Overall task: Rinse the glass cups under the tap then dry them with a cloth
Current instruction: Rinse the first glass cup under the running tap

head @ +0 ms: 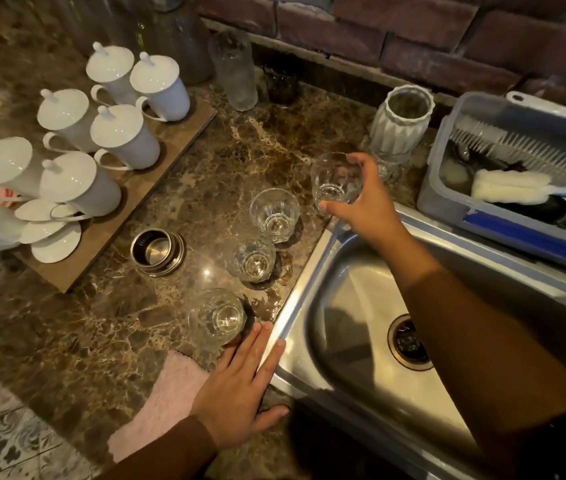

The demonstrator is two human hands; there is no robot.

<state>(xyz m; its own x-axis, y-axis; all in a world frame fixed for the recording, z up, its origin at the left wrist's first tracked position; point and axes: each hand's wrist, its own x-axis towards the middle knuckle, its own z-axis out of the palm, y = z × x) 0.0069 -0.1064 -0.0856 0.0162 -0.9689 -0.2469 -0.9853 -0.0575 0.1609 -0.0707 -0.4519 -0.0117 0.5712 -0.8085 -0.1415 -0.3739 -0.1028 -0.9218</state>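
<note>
Brown-veined marble bench; white lidded mugs; pink cloth; clear glass cups; red-brown brick wall.

- The desk is brown stone with light, swirly lines.
- A long wooden board lies on the desk on the left.
- White mugs with lids stand on the board, each lid with a small knob on top.
- Some flat white lids lie at the near end of the board.
- A shiny metal ring sits on the desk just beside the board.
- A white bumpy vase stands near the brick wall.
- A tall glass jar and a small dark jar stand side by side at the back.
- A grey plastic box on the right holds a white brush and a sponge on a stick.
</note>
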